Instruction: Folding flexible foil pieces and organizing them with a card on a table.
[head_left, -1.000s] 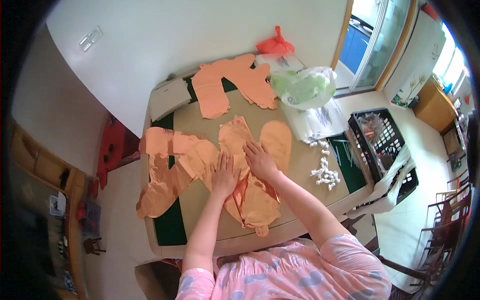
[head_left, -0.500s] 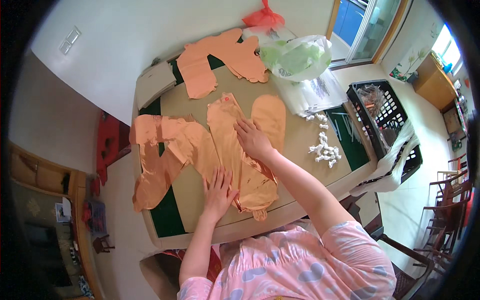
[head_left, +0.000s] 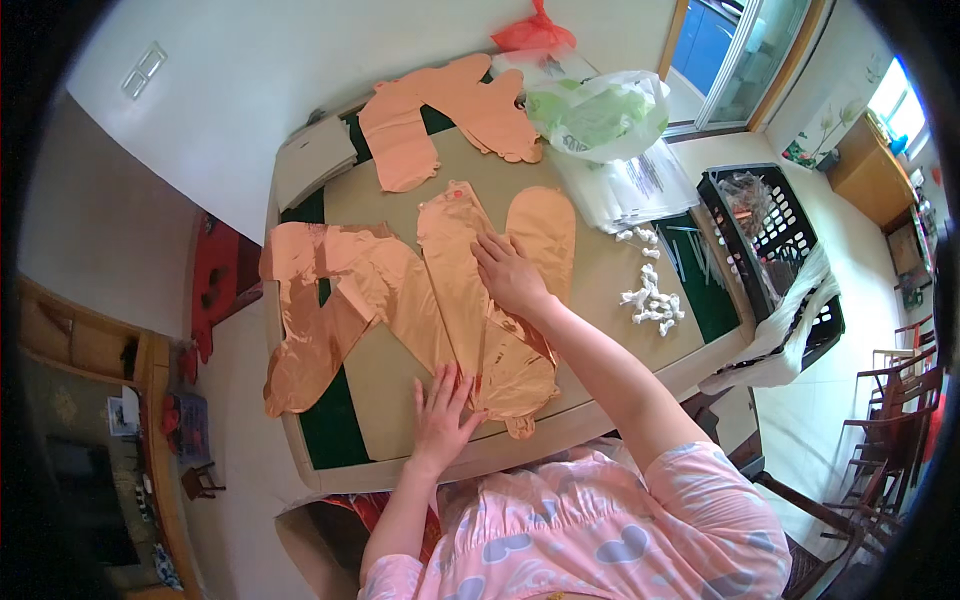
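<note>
- Seen from the head, the shiny orange foil (head_left: pixel 515 375) lies on the near part of the worktop (head_left: pixel 610 330), under both hands. More shiny foil spreads out to the left. I can't tell if it is all one piece.
- The right hand (head_left: pixel 512 275) lies flat on the foil, fingers out straight. It isn't holding on to anything.
- The left hand (head_left: pixel 442 418) is open too, fingers spread, at the near edge of the foil. Its fingertips touch the foil, but they don't pinch it.
- The foil looks thin and very light, so it should be easy to lift. It seems soft and floppy, and probably a bit slippery.
- It has lots of wrinkles, so it likely creases easily. A hard tug or a sharp nail could maybe tear it.
- Good places to hold would be the outside edges, or the little round tab (head_left: pixel 521 428) at the near end. Flat palms should suit the middle best.
</note>
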